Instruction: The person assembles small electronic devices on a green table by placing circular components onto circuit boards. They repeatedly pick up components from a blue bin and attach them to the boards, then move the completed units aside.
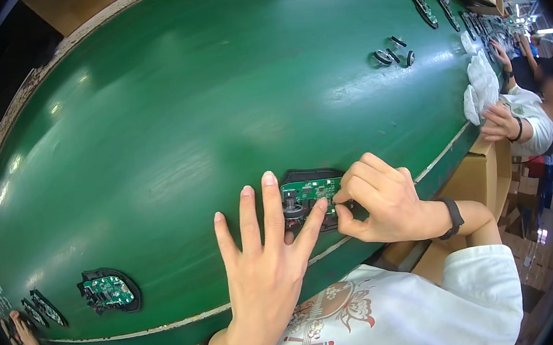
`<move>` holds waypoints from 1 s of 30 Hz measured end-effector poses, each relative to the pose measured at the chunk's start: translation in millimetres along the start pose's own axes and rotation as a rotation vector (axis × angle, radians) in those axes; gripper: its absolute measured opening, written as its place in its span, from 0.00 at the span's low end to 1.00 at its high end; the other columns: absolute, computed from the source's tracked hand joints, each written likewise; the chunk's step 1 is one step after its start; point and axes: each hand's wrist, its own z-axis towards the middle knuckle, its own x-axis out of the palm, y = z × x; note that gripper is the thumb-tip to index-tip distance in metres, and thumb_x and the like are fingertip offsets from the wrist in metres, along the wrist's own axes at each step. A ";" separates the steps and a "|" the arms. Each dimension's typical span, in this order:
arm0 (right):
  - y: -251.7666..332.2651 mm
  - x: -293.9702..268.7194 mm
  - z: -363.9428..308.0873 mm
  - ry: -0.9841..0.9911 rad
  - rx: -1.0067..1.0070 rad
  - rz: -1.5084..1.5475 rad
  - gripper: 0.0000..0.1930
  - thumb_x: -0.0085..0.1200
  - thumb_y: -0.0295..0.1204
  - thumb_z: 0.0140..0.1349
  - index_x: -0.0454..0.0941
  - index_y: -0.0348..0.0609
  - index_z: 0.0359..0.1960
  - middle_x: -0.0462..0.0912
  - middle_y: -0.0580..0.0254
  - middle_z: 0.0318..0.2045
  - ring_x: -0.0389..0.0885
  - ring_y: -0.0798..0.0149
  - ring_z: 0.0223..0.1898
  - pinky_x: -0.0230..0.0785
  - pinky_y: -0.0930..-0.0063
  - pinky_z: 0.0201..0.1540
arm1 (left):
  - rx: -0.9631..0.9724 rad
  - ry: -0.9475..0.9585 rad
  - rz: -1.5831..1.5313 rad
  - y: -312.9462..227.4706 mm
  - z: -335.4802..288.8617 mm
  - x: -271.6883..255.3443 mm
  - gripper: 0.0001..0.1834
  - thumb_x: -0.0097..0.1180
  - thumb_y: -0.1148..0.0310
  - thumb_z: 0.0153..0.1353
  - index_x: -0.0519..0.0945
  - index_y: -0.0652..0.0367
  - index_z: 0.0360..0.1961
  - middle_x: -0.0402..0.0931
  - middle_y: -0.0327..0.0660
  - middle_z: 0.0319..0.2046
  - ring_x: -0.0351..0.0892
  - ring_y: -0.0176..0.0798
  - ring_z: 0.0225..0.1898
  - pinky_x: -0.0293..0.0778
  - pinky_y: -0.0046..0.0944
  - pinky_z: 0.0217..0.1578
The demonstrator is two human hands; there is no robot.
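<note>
The left fingers [248,219] splay; the right fingers [366,182] curl inward.

- Two hands of the person are seen: one left hand [263,271] and one right hand [384,205].
- Two black wristbands [455,216] are worn on these arms.
- One circuit board [309,190] is touched by the hands.
- Three other boards are seen at the lower left: one wide board [108,291] and two narrow boards [49,308].
- Two boards [422,6] are seen apart at the upper right; the row beyond cannot be counted.
- Four loose parts are seen: two wheels [382,57] and two bars [394,56].
- One green table [149,118] is seen.
</note>
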 end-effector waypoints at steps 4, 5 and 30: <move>-3.2 -1.3 3.3 0.008 -0.013 0.014 0.10 0.63 0.24 0.40 0.72 0.46 0.22 0.71 0.64 0.23 0.72 0.60 0.26 0.64 0.65 0.18 | 0.002 -0.018 -0.002 0.0 0.0 1.2 0.33 0.55 0.71 0.60 0.72 0.34 0.67 0.61 0.59 0.69 0.69 0.62 0.63 0.68 0.72 0.54; -6.0 -2.5 1.6 0.019 -0.020 0.026 0.10 0.63 0.24 0.40 0.72 0.46 0.22 0.71 0.63 0.23 0.72 0.59 0.25 0.65 0.64 0.19 | 0.027 -0.024 -0.042 -2.7 0.5 5.2 0.30 0.53 0.67 0.61 0.72 0.38 0.67 0.59 0.62 0.69 0.67 0.63 0.64 0.66 0.73 0.56; -20.0 -10.7 -41.4 -0.094 0.024 -0.013 0.11 0.60 0.18 0.41 0.67 0.43 0.21 0.68 0.56 0.19 0.68 0.50 0.24 0.62 0.58 0.27 | 0.034 -0.187 -0.069 -40.2 5.0 31.4 0.26 0.51 0.65 0.62 0.73 0.45 0.64 0.61 0.64 0.67 0.65 0.62 0.65 0.64 0.66 0.56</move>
